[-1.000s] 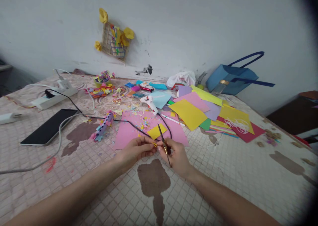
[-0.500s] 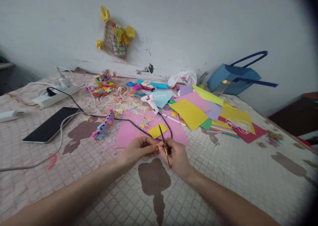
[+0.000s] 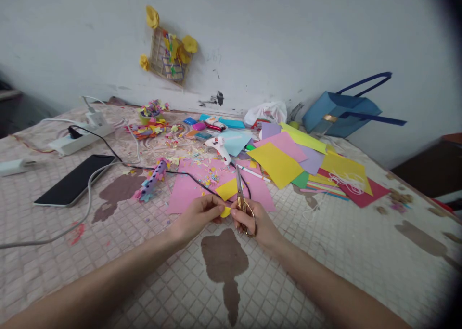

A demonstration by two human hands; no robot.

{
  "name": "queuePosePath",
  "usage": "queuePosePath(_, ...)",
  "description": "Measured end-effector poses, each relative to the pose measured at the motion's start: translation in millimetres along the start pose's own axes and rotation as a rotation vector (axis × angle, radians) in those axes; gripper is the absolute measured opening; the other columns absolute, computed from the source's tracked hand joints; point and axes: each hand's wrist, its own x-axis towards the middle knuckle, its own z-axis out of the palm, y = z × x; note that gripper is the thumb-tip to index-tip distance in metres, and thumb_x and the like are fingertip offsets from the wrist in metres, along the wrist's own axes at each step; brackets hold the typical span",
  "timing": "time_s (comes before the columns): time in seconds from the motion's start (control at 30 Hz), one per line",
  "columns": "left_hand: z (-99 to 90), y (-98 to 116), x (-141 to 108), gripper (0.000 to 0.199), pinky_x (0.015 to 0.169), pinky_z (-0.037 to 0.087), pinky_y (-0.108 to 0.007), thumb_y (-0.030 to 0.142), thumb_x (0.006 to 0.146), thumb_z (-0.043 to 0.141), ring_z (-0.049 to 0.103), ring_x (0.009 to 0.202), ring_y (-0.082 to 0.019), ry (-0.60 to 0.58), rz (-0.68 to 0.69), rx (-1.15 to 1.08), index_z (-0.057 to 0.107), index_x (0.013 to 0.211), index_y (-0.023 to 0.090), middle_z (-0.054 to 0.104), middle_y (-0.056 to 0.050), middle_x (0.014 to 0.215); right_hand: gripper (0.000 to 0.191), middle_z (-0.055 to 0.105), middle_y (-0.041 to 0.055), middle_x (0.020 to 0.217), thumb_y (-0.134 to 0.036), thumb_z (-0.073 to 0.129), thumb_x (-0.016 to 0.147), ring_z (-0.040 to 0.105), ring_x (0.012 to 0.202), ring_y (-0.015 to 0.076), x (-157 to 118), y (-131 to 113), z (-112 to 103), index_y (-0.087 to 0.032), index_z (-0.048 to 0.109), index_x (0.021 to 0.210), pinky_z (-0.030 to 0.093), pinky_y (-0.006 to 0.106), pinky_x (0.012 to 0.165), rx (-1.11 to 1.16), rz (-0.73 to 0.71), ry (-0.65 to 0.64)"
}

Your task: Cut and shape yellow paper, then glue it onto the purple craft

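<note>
Between my two hands is a small piece of yellow paper (image 3: 225, 212). My left hand (image 3: 202, 216) pinches its left side, thumb on top. My right hand (image 3: 258, 223) is closed around a pair of scissors (image 3: 239, 187) with gold-coloured handles, the blades pointing up and away from me. Fingertips of that hand also meet the right edge of the small piece. Just beyond lies a larger yellow paper piece (image 3: 227, 189) on a pink sheet (image 3: 184, 187) strewn with paper scraps. A white glue gun (image 3: 220, 148) rests at the sheet's far edge, its black cord curving across it.
Coloured paper sheets (image 3: 277, 165) are piled at the right, with white string (image 3: 348, 182) on top. Leftward lie a black tablet (image 3: 75, 179), a power strip (image 3: 81, 141) and a decorated purple stick (image 3: 153, 179). A blue bag (image 3: 341, 114) stands by the wall.
The small yellow piece has turned from nearly edge-on to show its flat face. The scissors have rotated in my right hand, so their gold handle loops now show.
</note>
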Motion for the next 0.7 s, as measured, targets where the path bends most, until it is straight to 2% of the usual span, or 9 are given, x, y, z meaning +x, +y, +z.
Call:
queuePosePath(0.2, -3.1, -2, 3, 0.023, 0.062, 0.043, -0.024, 0.030, 0.073, 0.061, 0.053, 0.067, -0.010, -0.013, 0.088, 0.084, 0.055, 0.085, 0.012, 0.058, -0.002, 0.076, 0.031, 0.049, -0.0053, 0.050, -0.044, 0.054, 0.080, 0.042, 0.041, 0.0063, 2, -1, -2, -0.017, 0.048, 0.066, 0.032, 0.019, 0.042, -0.011, 0.008, -0.042)
queuePosePath(0.3, -2.4, 0, 2, 0.021, 0.063, 0.043, -0.024, 0.028, 0.074, 0.061, 0.054, 0.070, -0.011, -0.029, 0.135, 0.102, 0.055, 0.086, 0.012, 0.059, -0.003, 0.080, 0.029, 0.049, -0.0055, 0.049, -0.043, 0.056, 0.078, 0.041, 0.040, 0.0063, 2, 1, -2, -0.017, 0.050, 0.068, 0.031, 0.019, 0.041, -0.035, 0.021, -0.053)
queuePosePath(0.5, -0.4, 4, 0, 0.026, 0.060, 0.043, -0.023, 0.031, 0.071, 0.065, 0.053, 0.066, -0.009, -0.030, -0.022, -0.058, 0.056, 0.086, 0.013, 0.058, -0.002, 0.078, 0.026, 0.048, -0.0057, 0.050, -0.041, 0.054, 0.078, 0.041, 0.042, 0.0073, 1, -1, -2, -0.017, 0.048, 0.072, 0.031, 0.019, 0.041, -0.081, 0.017, -0.076)
queuePosePath(0.6, -2.7, 5, 1, 0.023, 0.059, 0.043, -0.023, 0.029, 0.071, 0.064, 0.052, 0.063, -0.009, 0.000, -0.012, -0.027, 0.055, 0.085, 0.013, 0.057, 0.000, 0.073, 0.026, 0.045, -0.0059, 0.051, -0.042, 0.050, 0.080, 0.040, 0.042, 0.0081, 7, -4, -16, -0.018, 0.047, 0.072, 0.029, 0.019, 0.041, -0.268, -0.036, -0.055)
queuePosePath(0.63, -3.8, 5, 2, 0.022, 0.059, 0.043, -0.023, 0.028, 0.070, 0.064, 0.053, 0.063, -0.009, 0.012, 0.009, 0.017, 0.054, 0.083, 0.013, 0.056, 0.000, 0.072, 0.025, 0.045, -0.0055, 0.052, -0.041, 0.049, 0.080, 0.040, 0.043, 0.0083, 10, -6, -25, -0.018, 0.047, 0.071, 0.028, 0.020, 0.042, -0.387, -0.079, -0.015)
queuePosePath(0.7, -6.2, 6, 3, 0.019, 0.057, 0.043, -0.023, 0.025, 0.070, 0.063, 0.053, 0.062, -0.010, 0.021, 0.055, 0.118, 0.053, 0.081, 0.013, 0.056, 0.000, 0.071, 0.024, 0.045, -0.0038, 0.052, -0.036, 0.051, 0.078, 0.041, 0.048, 0.0096, 16, -9, -45, -0.018, 0.046, 0.063, 0.027, 0.021, 0.045, -0.753, -0.197, 0.152)
